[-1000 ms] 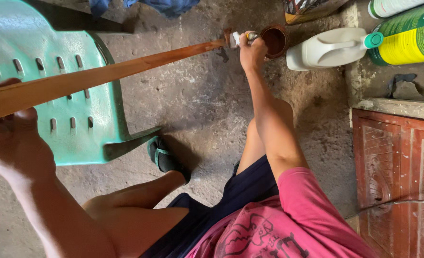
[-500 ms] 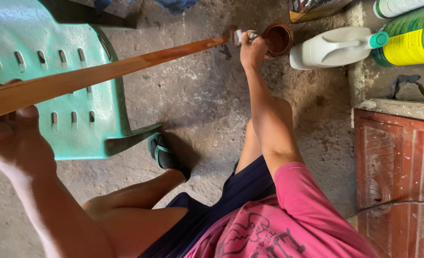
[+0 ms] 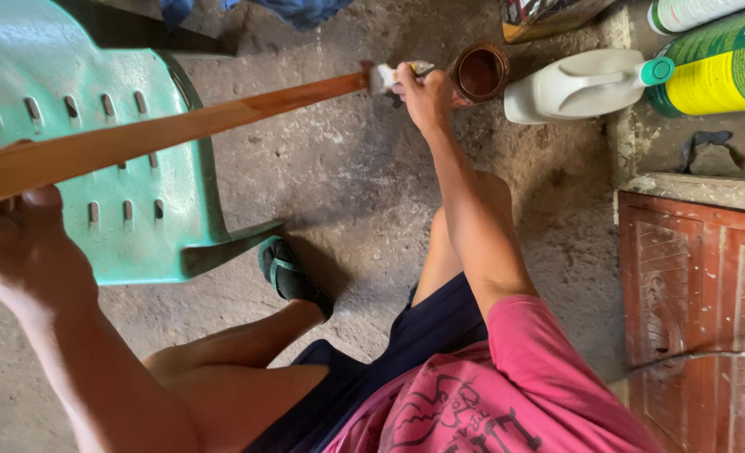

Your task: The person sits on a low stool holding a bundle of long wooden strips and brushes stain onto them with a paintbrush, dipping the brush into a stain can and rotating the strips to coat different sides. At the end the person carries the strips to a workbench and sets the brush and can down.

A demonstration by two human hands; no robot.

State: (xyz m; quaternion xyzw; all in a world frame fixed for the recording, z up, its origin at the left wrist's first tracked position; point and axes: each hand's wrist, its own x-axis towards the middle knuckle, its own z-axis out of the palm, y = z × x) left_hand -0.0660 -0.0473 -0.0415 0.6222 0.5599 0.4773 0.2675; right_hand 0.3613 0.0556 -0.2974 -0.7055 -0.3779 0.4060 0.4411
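Wooden slat spans left hand to brush.

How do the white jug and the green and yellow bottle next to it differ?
The white jug is plain white with a handle and a teal cap; the green and yellow bottle wears a bright label and shows no handle. The jug lies fully in view on the floor; the bottle is cut off by the picture's edge. Both lie on their sides.
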